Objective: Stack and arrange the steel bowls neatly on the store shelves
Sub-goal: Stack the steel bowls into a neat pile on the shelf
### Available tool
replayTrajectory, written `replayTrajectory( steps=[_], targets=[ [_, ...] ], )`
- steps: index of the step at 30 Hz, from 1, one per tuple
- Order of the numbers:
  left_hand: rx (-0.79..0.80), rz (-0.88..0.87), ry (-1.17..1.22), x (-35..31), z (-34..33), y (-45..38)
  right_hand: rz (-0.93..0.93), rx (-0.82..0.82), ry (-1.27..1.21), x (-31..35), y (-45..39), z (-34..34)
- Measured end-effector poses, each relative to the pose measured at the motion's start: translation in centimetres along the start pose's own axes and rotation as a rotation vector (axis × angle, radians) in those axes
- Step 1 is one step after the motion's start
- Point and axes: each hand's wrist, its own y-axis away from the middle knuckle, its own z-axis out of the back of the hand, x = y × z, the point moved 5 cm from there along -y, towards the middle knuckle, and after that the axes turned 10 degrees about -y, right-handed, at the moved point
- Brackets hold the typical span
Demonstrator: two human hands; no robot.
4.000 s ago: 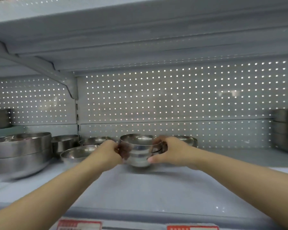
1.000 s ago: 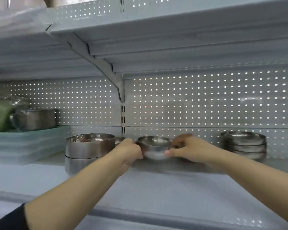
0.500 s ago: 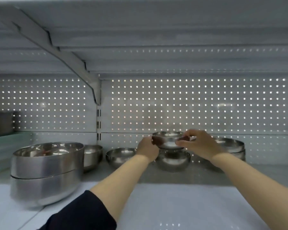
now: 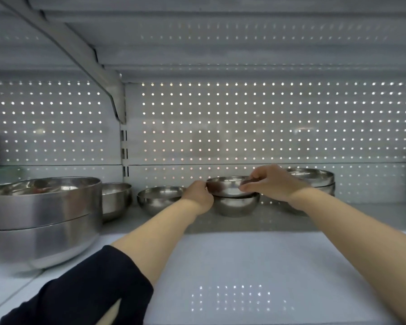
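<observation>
Fingers of my left grip (image 4: 198,198) and right grip (image 4: 271,181) pinch opposite rims of the small steel bowl (image 4: 229,186), nested in the bowl below (image 4: 235,205) on the shelf (image 4: 244,266) between them.

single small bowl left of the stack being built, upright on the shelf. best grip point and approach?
Probably by the rim, from the front and above. The single small bowl sits upright, mouth up, and its round polished wall narrows downward, so it offers little purchase. Its rim is exposed. The left hand is close on its right and another bowl on its left, so side access is tight. Pinch the near rim, thumb inside.
</observation>
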Motion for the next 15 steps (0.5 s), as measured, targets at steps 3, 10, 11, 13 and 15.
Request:
replayTrajectory(
  steps=[3,10,11,13,15],
  targets=[
    [0.038,0.007,0.011,0.09,-0.16,-0.11,-0.012,0.034,-0.007,-0.11,0.12,-0.16],
    [0.075,0.0,-0.007,0.34,-0.79,-0.06,-0.053,0.051,-0.001,-0.64,0.12,-0.23],
    [0.074,-0.006,-0.003,0.29,-0.8,-0.04,-0.055,0.053,-0.005,-0.7,0.14,-0.26],
    [0.073,-0.022,0.0,0.21,-0.8,0.04,-0.057,0.054,0.001,-0.71,0.17,-0.27],
    [0.072,-0.035,-0.003,0.1,-0.73,0.13,-0.06,0.065,0.01,-0.73,0.17,-0.32]
  ],
)
